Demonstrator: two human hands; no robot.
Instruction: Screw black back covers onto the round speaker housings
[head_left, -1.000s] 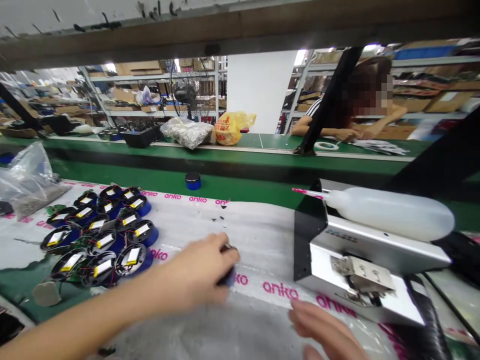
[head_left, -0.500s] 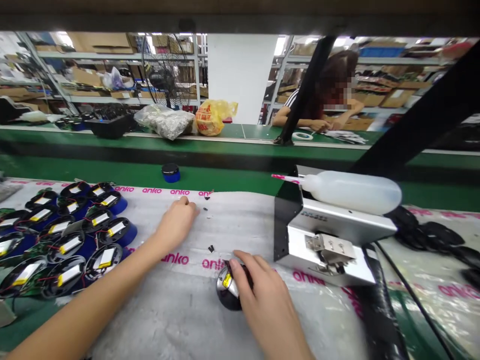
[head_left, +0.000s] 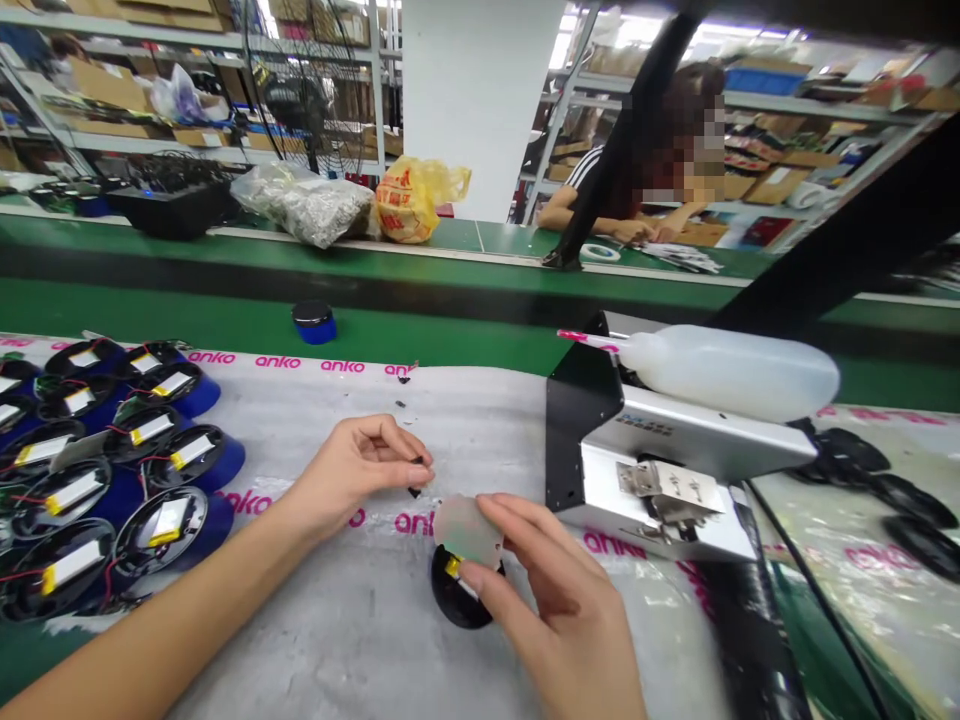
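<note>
My right hand (head_left: 559, 590) pinches a pale, translucent round disc (head_left: 466, 528) by its edge, thumb below and fingers on top. Under the disc a black round housing (head_left: 459, 603) rests on the sheeted bench, with the yellow end of a battery (head_left: 452, 566) showing in it; the disc and my hand cover the rest. Left of the disc, my left hand (head_left: 367, 462) is closed, thumb and forefinger pinched on a small black piece (head_left: 416, 478). Several blue-sided round housings (head_left: 199, 462) with white batteries and red wires stand at the left.
A metal-and-black machine (head_left: 675, 450) stands right of my hands, with a squeeze bottle (head_left: 742, 372) lying on top. A lone blue, black-topped housing (head_left: 315, 323) sits farther back. Black rings (head_left: 919, 540) lie at the far right. Across the bench a person (head_left: 637, 215) works.
My left hand has come nearer and to the right, with a small black piece now between its fingertips. My right hand, formerly over the housing, has lifted and tilted a pale disc above it.
</note>
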